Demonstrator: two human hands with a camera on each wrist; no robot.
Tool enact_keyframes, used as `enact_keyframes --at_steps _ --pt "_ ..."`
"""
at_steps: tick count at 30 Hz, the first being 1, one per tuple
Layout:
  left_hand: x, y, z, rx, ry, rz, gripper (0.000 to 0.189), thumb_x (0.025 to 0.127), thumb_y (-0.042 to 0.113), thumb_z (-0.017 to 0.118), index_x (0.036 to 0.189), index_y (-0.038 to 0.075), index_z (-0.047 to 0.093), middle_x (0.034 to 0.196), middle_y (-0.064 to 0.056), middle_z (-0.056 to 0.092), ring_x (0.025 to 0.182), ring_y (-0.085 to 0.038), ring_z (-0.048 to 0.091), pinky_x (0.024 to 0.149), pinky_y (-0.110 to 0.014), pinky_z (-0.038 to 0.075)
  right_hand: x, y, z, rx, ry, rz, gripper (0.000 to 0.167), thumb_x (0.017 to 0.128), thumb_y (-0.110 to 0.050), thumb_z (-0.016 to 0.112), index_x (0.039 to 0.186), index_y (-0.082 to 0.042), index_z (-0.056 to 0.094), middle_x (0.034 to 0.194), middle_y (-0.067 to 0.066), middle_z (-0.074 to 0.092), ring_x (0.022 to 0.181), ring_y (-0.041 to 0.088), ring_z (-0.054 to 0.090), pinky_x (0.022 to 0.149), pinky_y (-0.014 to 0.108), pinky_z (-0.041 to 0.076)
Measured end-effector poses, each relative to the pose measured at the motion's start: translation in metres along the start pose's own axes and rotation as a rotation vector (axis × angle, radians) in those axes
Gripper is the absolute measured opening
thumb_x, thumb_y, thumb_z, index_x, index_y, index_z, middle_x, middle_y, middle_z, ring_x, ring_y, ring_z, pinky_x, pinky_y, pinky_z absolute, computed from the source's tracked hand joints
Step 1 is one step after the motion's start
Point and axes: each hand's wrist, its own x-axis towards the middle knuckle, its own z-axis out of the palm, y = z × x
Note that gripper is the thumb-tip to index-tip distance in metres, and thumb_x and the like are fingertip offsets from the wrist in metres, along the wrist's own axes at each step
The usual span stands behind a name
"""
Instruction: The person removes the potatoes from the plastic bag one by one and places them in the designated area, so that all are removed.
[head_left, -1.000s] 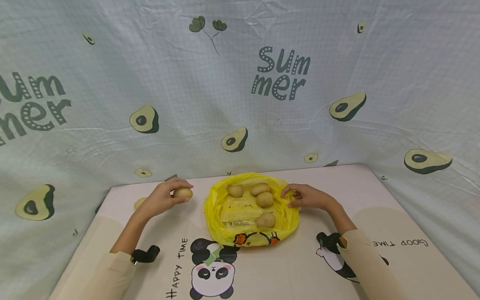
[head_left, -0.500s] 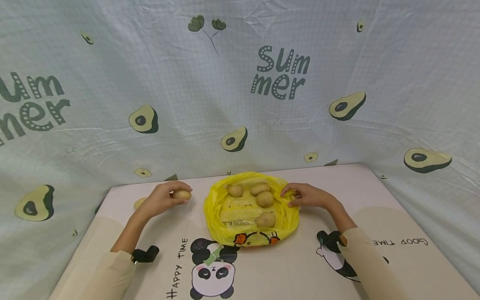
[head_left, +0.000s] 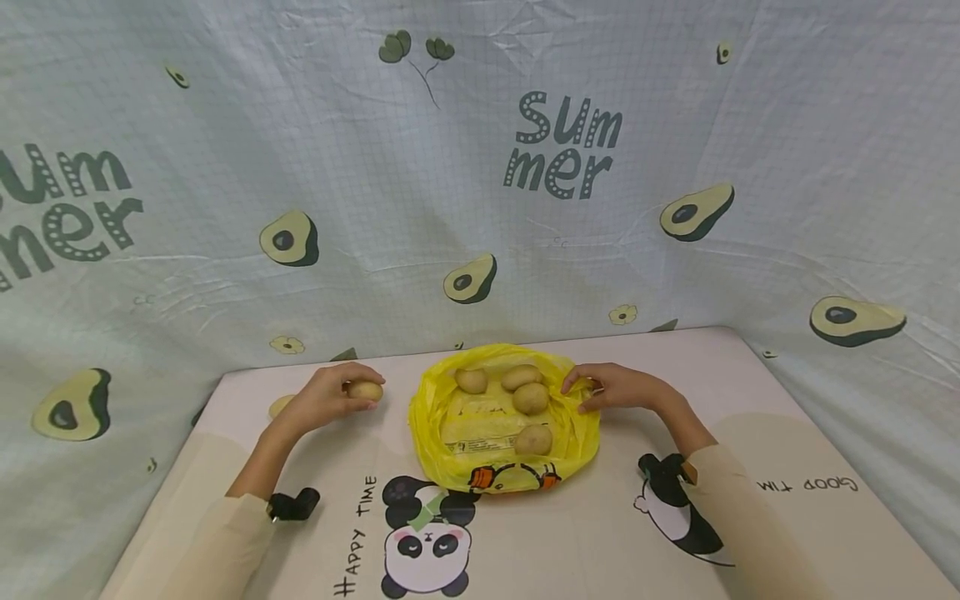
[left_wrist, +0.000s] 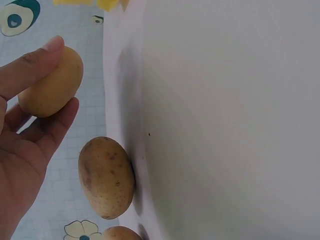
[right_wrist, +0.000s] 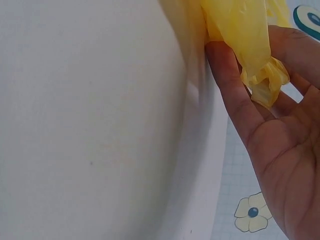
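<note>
In the head view my left hand (head_left: 322,400) holds a potato (head_left: 365,391) between thumb and fingers, to the left of a yellow plastic bag (head_left: 429,442). The left wrist view shows this same held potato (left_wrist: 60,82), smooth and pale brown, with the thumb across it. My right hand (head_left: 626,389) grips the bag's right edge; crumpled yellow plastic (right_wrist: 252,45) lies between its thumb and fingers in the right wrist view. The bag's mouth is spread wide. Several potatoes lie inside, one (head_left: 533,440) near the front and another (head_left: 471,381) at the back left.
A speckled potato (left_wrist: 106,177) lies on the table near the left hand, with part of another potato (left_wrist: 121,234) below it in that view. A printed curtain (head_left: 480,208) hangs behind the table (head_left: 585,542). Both wrists wear black camera mounts (head_left: 295,504).
Both hands keep their holds and barely move. The held potato has shifted very slightly left, and the right forearm has shifted slightly. The bag and the potatoes in it stay put.
</note>
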Motion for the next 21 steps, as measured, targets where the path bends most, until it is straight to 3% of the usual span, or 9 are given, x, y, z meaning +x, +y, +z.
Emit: enact_keyframes --at_steps 7,15,21 --pt "0.006 -0.003 0.002 0.018 -0.015 0.005 0.037 0.081 0.004 0.085 0.115 0.003 0.073 0.114 -0.011 0.071 0.091 -0.022 0.058 0.077 -0.032 0.051 -0.001 -0.001 0.0 -0.004 0.005 -0.011 0.029 0.093 -0.018 0.074 0.121 -0.015 0.066 0.125 0.007 0.062 0.103 0.023 0.048 0.087 0.037 0.043" --pt "0.011 -0.006 0.001 0.041 -0.039 0.066 0.035 0.079 0.004 0.087 0.11 0.005 0.073 0.111 -0.007 0.07 0.095 -0.022 0.059 0.082 -0.036 0.051 -0.001 -0.001 0.002 0.013 0.012 -0.018 0.03 0.093 -0.018 0.073 0.122 -0.014 0.066 0.128 0.009 0.062 0.106 0.023 0.049 0.089 0.038 0.044" --pt "0.013 -0.009 -0.002 0.059 -0.072 0.051 0.033 0.08 0.007 0.087 0.11 0.007 0.074 0.109 -0.004 0.072 0.092 -0.018 0.058 0.08 -0.035 0.05 -0.001 -0.001 0.001 0.023 0.007 -0.025 0.03 0.093 -0.017 0.073 0.121 -0.013 0.065 0.126 0.009 0.062 0.104 0.023 0.049 0.086 0.036 0.043"
